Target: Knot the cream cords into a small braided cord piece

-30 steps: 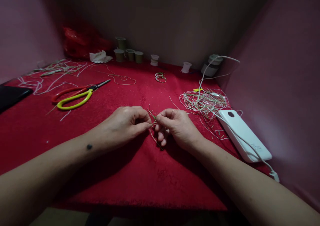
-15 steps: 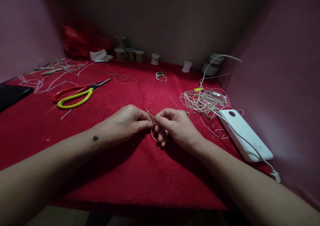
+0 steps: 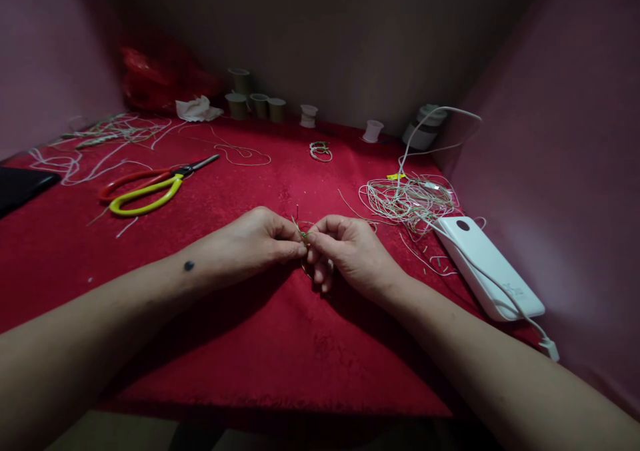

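Observation:
My left hand (image 3: pixel 265 236) and my right hand (image 3: pixel 343 246) meet over the middle of the red cloth. Both pinch a thin green and beige knotted cord (image 3: pixel 304 235) between thumb and forefinger. Loose cord ends stick up above the fingertips, and part of a loop hangs below them. Fingers hide most of the knot. Beyond the hands lie a few finished-looking cord rings (image 3: pixel 321 150). Scissors (image 3: pixel 150 194) with one red and one yellow handle rest to the left, blades pointing away to the right.
To the right are a tangle of pale cords (image 3: pixel 407 198), a white power bank (image 3: pixel 490 268) with a cable, and cord scraps. Thread spools (image 3: pixel 277 110), a red plastic bag (image 3: pixel 155 78) and a lidded jar (image 3: pixel 424 128) line the back. A black flat object (image 3: pixel 25 188) lies far left.
The view has shifted slightly. My hands stay together on the cord, fingertips a little closer, and less of the hanging loop shows below them.

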Available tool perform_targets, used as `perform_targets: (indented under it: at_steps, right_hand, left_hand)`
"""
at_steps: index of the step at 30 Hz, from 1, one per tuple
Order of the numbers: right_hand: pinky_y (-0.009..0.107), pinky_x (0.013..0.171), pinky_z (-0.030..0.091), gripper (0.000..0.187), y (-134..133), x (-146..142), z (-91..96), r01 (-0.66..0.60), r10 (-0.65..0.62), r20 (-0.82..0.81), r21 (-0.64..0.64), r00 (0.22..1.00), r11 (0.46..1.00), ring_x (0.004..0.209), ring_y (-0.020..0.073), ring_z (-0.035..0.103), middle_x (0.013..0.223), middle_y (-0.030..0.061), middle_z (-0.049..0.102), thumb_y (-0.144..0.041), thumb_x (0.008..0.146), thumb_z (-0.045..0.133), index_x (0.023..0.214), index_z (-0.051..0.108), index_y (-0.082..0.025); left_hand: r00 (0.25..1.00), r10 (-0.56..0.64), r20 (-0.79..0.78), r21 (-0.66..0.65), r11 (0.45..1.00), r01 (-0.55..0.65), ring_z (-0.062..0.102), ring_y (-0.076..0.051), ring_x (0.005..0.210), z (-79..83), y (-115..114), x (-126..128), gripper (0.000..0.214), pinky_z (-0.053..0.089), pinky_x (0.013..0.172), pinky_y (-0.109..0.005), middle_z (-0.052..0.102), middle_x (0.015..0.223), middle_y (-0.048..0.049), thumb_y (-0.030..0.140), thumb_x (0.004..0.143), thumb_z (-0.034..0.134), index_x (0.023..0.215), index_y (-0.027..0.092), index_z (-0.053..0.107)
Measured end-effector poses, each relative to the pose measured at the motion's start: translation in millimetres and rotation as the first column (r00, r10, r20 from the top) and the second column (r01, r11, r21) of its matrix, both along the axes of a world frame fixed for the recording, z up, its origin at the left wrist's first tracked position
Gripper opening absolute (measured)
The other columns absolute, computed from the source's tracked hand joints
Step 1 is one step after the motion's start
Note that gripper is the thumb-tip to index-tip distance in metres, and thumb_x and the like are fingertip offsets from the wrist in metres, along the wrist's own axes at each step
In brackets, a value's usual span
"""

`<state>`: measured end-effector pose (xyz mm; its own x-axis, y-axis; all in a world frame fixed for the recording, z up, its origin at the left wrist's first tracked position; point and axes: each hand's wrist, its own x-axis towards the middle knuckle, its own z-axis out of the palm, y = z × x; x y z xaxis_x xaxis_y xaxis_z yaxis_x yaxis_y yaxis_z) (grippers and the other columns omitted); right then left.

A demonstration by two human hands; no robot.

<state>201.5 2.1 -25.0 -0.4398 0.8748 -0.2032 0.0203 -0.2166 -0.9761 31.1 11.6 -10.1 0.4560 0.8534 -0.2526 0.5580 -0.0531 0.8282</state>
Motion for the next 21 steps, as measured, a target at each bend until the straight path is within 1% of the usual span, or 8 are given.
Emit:
perform_targets:
  at_steps: [2,6,9,11,14,16,18,21]
  right_hand:
    - [0.017,0.031,0.045,0.020,0.0,-0.1,-0.1,0.001,-0.001,0.008,-0.002,1.000,1.000,0.032,0.0080,0.052,0.046,-0.0055,0.056,-0.017,0.088,0.050,0.068,0.052,-0.017]
    - [0.018,0.031,0.045,0.020,-0.3,-0.2,0.3,0.006,-0.006,0.024,-0.003,1.000,1.000,0.032,0.0082,0.052,0.047,-0.0050,0.057,-0.016,0.088,0.049,0.069,0.052,-0.017]
    - [0.017,0.031,0.044,0.020,-1.2,-1.0,0.7,0.019,-0.019,0.044,0.010,0.999,1.000,0.033,0.0078,0.052,0.049,-0.0052,0.057,-0.016,0.089,0.049,0.069,0.051,-0.017]
    - [0.016,0.031,0.043,0.019,-2.3,-1.7,0.2,0.022,-0.025,0.061,0.050,0.998,0.999,0.034,0.0072,0.052,0.050,-0.0058,0.056,-0.015,0.088,0.049,0.069,0.051,-0.017]
    - [0.015,0.031,0.041,0.017,-4.1,-2.0,-1.7,0.027,-0.043,0.098,0.159,0.994,0.987,0.034,0.0063,0.050,0.049,-0.0069,0.054,-0.014,0.087,0.049,0.071,0.052,-0.017]
    - [0.015,0.031,0.040,0.014,-5.0,-1.7,-3.1,0.030,-0.059,0.126,0.224,0.990,0.974,0.033,0.0060,0.048,0.049,-0.0071,0.054,-0.016,0.087,0.049,0.074,0.052,-0.017]
    - [0.015,0.031,0.040,0.013,-5.4,-1.4,-3.8,0.026,-0.067,0.149,0.261,0.986,0.965,0.034,0.0060,0.048,0.049,-0.0069,0.054,-0.017,0.088,0.049,0.076,0.053,-0.017]
    - [0.014,0.034,0.039,0.015,-5.8,-1.0,-3.7,0.016,-0.079,0.185,0.318,0.979,0.948,0.035,0.0055,0.048,0.047,-0.0064,0.053,-0.017,0.087,0.049,0.074,0.054,-0.017]
  left_hand:
    - [1.000,-0.013,-0.020,-0.002,1.000,0.013,0.063,-0.018,0.065,0.3,0.3,-1.5,0.025,0.047,0.060,-0.026,0.072,0.069,-0.0036,0.033,0.077,0.056,0.072,0.017,0.074]
    - [0.990,-0.115,-0.080,0.031,0.993,0.118,0.060,-0.016,0.068,4.4,1.4,-7.6,0.027,0.044,0.062,-0.025,0.071,0.074,-0.0019,0.031,0.081,0.051,0.081,0.017,0.074]
    - [0.976,-0.152,-0.155,0.076,0.983,0.165,0.053,-0.014,0.063,8.4,2.0,-11.2,0.030,0.040,0.056,-0.023,0.065,0.068,-0.0002,0.033,0.083,0.049,0.080,0.016,0.073]
    - [0.971,-0.147,-0.188,0.083,0.983,0.165,0.046,-0.012,0.057,10.5,1.8,-11.9,0.032,0.036,0.051,-0.023,0.058,0.062,0.0006,0.034,0.084,0.048,0.075,0.015,0.072]
    - [0.971,-0.109,-0.215,0.083,0.988,0.129,0.037,-0.011,0.052,11.0,1.3,-10.5,0.036,0.029,0.045,-0.024,0.048,0.057,0.0009,0.036,0.084,0.045,0.069,0.014,0.069]
    - [0.970,-0.078,-0.229,0.113,0.988,0.106,0.037,-0.012,0.052,9.2,1.1,-8.5,0.036,0.029,0.046,-0.024,0.047,0.056,0.0003,0.036,0.083,0.046,0.068,0.014,0.069]
    - [0.970,-0.052,-0.237,0.156,0.983,0.091,0.039,-0.012,0.053,6.4,0.8,-6.2,0.035,0.030,0.047,-0.024,0.050,0.057,-0.0005,0.035,0.082,0.047,0.067,0.014,0.070]
    - [0.971,-0.035,-0.237,0.184,0.980,0.080,0.042,-0.012,0.054,2.2,0.0,-3.5,0.033,0.031,0.048,-0.023,0.055,0.057,-0.0009,0.033,0.079,0.049,0.067,0.013,0.072]
